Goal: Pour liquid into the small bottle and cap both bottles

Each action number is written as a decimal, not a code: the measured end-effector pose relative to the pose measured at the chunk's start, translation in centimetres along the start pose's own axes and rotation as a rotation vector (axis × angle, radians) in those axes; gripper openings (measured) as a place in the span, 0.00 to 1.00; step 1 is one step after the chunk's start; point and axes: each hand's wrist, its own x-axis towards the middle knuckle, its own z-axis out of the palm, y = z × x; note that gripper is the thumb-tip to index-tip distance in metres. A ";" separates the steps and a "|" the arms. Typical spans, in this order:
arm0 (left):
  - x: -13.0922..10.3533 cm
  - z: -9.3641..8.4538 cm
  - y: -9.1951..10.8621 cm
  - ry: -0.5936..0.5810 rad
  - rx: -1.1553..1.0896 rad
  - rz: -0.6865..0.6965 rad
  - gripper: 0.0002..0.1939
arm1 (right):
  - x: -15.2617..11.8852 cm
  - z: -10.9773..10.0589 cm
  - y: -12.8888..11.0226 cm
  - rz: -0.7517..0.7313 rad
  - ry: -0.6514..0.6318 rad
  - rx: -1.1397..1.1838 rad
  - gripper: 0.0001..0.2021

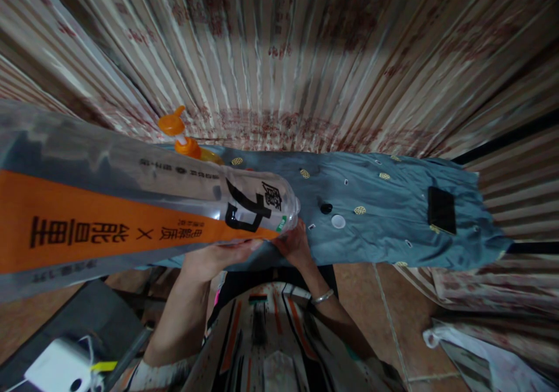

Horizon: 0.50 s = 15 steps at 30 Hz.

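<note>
A large clear plastic bottle [205, 188] with an orange label and black lettering slants across the left half of the view, its wide end very close to the camera and cut off by the left edge. Its narrower end points right, over the cloth. My left hand [218, 259] is closed along the bottle's near side, fingers partly hidden behind it. At the narrower end, my right hand [296, 245] has its fingers curled against the bottle, the tips out of sight. Behind the bottle, an orange pump-top bottle [187, 146] shows only its upper part.
A blue-grey patterned cloth [393, 235] covers the narrow table. On it lie a small black round object [326, 208], a white disc [338, 221] and a dark flat rectangular object [441, 209]. Striped curtains [279, 77] surround the table. A white device [61, 366] sits at lower left.
</note>
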 end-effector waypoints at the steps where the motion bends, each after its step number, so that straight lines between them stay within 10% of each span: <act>1: 0.0 0.0 0.0 0.011 0.002 0.012 0.18 | 0.0 0.0 0.0 -0.007 0.000 0.001 0.29; 15: 0.0 -0.2 0.1 0.017 0.039 -0.024 0.22 | 0.1 0.1 0.1 -0.001 0.016 0.028 0.31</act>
